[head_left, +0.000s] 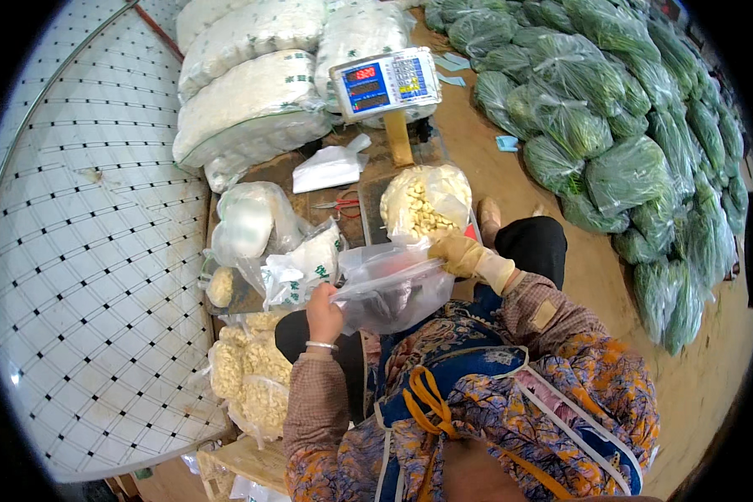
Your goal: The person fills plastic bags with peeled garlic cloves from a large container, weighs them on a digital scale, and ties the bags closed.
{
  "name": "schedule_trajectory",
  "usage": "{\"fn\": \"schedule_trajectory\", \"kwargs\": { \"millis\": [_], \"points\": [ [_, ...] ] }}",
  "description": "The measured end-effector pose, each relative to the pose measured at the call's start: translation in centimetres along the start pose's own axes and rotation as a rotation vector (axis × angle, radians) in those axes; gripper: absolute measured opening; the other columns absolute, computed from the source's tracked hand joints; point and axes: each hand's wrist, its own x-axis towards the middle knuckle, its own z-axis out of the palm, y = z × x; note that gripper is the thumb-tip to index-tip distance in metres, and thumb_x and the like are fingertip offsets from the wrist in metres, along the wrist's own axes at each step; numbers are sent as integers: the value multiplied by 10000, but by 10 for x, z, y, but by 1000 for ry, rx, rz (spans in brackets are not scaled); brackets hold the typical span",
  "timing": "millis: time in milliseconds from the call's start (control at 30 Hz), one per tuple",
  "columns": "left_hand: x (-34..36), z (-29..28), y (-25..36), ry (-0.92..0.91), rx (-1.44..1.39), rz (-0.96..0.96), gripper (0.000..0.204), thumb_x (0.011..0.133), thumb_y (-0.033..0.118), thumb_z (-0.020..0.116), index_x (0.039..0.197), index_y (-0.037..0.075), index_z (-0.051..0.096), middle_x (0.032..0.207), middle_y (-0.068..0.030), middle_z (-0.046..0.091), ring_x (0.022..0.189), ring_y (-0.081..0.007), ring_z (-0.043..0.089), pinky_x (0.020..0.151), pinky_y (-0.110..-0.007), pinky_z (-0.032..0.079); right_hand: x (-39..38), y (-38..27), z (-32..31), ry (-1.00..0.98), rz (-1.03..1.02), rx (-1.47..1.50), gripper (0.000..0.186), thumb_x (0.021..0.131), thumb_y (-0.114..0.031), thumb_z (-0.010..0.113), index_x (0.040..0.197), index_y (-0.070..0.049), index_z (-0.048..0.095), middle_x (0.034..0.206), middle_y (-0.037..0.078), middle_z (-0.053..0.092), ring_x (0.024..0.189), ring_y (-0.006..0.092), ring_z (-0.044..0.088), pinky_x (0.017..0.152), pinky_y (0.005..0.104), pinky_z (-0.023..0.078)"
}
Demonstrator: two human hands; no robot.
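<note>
Stretched between my hands in front of my lap is a clear plastic bag (397, 289), which looks empty. My bare left hand (324, 316) pinches its left edge, with a light band round the wrist. In a tan glove, my right hand (460, 255) grips the bag's upper right edge; its fingertips are partly hidden. Just beyond it, a filled clear bag (427, 203) of pale, clove-like pieces, apparently peeled garlic, rests on the scale platform. The scale's lit display (386, 84) stands behind on a yellowish post.
Red-handled scissors (340, 203) and a stack of white bags (330, 166) lie left of the scale. Crumpled plastic (255, 222) sits further left. Filled bags of pale pieces (255, 376) stand below. Large white sacks (251, 100) rise behind; bagged green vegetables (594, 109) are piled right.
</note>
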Motion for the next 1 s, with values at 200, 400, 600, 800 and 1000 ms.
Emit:
{"fn": "schedule_trajectory", "kwargs": {
  "millis": [200, 400, 600, 800, 1000],
  "points": [
    [32, -8, 0, -189, -202, -297, 85, 720, 79, 469, 789, 39, 499, 715, -127, 539, 672, -244, 536, 609, -315, 407, 12, 2, -1, -101, 101, 205, 323, 724, -274, 545, 962, -56, 537, 897, 150, 576, 848, 313, 543, 742, 355, 412],
    [97, -66, -10, 210, -230, -180, 199, 711, 138, 565, 850, 5, 514, 768, -90, 533, 726, -189, 518, 671, -278, 403, 70, -42, 0, 415, 168, 506, 303, 730, -233, 556, 951, -32, 505, 860, 176, 565, 814, 306, 546, 731, 344, 414],
    [164, -65, -55, 283, 143, -27, 513, 669, 165, 615, 1115, 31, 401, 1095, -180, 438, 1030, -327, 408, 862, -404, 330, 164, -59, 15, 651, 124, 664, 287, 722, -165, 553, 964, -28, 482, 888, 193, 537, 854, 324, 517, 741, 345, 405],
    [142, 20, -92, 375, 465, 79, 412, 714, 92, 512, 1107, 32, 406, 1174, -218, 374, 1104, -387, 331, 929, -475, 251, 249, -20, 59, 727, 128, 609, 295, 712, -154, 555, 965, -24, 477, 901, 199, 532, 871, 343, 504, 758, 363, 397],
    [110, 117, -150, -205, 146, -221, 163, 715, 75, 482, 857, 1, 516, 890, -184, 514, 880, -340, 463, 787, -408, 378, 285, -28, 64, 554, 63, 440, 461, 725, -193, 584, 1108, -5, 410, 1075, 187, 446, 1028, 288, 416, 893, 315, 325]
  ]
}}
